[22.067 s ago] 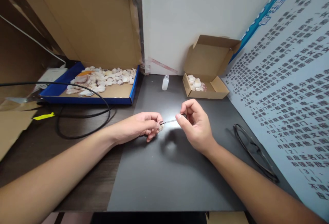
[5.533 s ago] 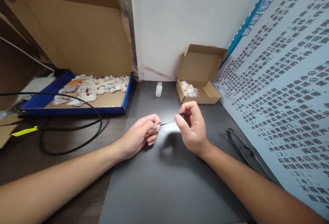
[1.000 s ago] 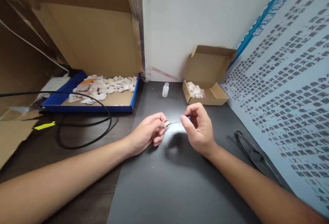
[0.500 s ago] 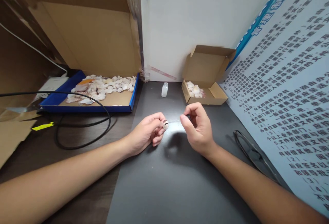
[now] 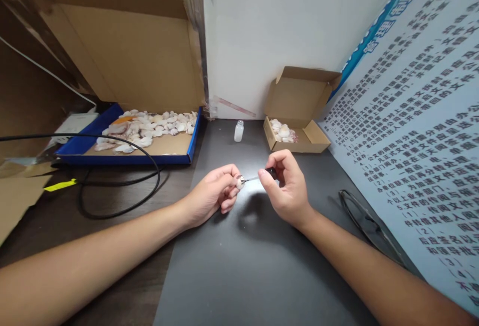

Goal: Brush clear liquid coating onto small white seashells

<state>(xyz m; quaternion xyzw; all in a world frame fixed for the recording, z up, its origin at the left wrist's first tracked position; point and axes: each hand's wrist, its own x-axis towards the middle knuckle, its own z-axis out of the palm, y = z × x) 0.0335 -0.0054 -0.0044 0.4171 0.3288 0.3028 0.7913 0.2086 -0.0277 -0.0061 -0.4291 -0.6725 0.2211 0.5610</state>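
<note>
over a dark mat (image 5: 209,278), the left hand (image 5: 220,187) pinches a small shell (image 5: 240,184); the right hand (image 5: 287,187) grips a thin brush (image 5: 253,179), tip at the shell. a loosened pinch could drop the shell; a careless reach could tip the bottle (image 5: 238,132) standing beyond.

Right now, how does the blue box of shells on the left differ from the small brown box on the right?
The blue box has blue walls, while the small brown box is plain cardboard. The blue box is clearly wider than the small brown box. The blue box holds many spread-out shells; the small brown box holds only a small heap. Both stand open.
</note>
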